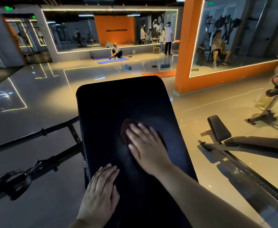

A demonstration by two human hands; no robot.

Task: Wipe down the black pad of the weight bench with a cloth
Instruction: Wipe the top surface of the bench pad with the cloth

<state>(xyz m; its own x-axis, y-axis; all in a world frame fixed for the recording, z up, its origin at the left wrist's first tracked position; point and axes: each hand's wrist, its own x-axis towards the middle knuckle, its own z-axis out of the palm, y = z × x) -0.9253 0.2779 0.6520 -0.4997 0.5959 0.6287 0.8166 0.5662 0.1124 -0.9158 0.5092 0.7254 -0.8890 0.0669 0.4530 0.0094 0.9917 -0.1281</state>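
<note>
On the black pad [118, 102], your right hand [147, 145] presses the cloth [124, 129] mid-pad with straight fingers [135, 134], your left hand [100, 191] flat by its left edge, fingers together.

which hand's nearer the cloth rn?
Right. The right hand lies flat on top of the dark cloth, fingers spread over it. The left hand rests flat on the black pad nearer the camera, apart from the cloth.

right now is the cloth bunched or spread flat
Bunched, apparently: the cloth is a small rounded wad under the flat right hand; blur hides folds.
</note>
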